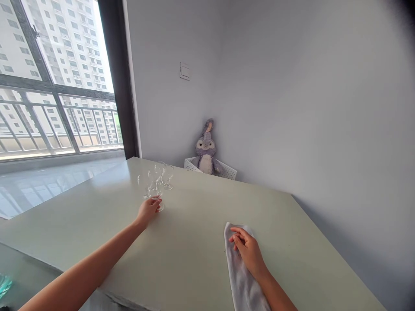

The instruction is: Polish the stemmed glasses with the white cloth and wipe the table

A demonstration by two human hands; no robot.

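Observation:
On the far left part of the table, my left hand (pixel 150 210) is closed around a small clear stemmed glass (pixel 156 194), with the fingers at its stem. Just behind it stand several more clear stemmed glasses (pixel 167 175), close together and partly overlapping in view. To the right, my right hand (pixel 247 250) is over a light grey cloth (pixel 238 276) that lies lengthwise toward me. Its fingers are loosely bent and a little apart, with nothing visible in them. Whether they touch the cloth is hard to see.
The pale table (pixel 188 250) reaches to the grey walls. Beyond its far edge, a purple plush toy (pixel 205 151) sits in a white perforated basket (pixel 228 171). A large window (pixel 61 86) is at left. A teal glassy object (pixel 4 285) shows at the lower left edge.

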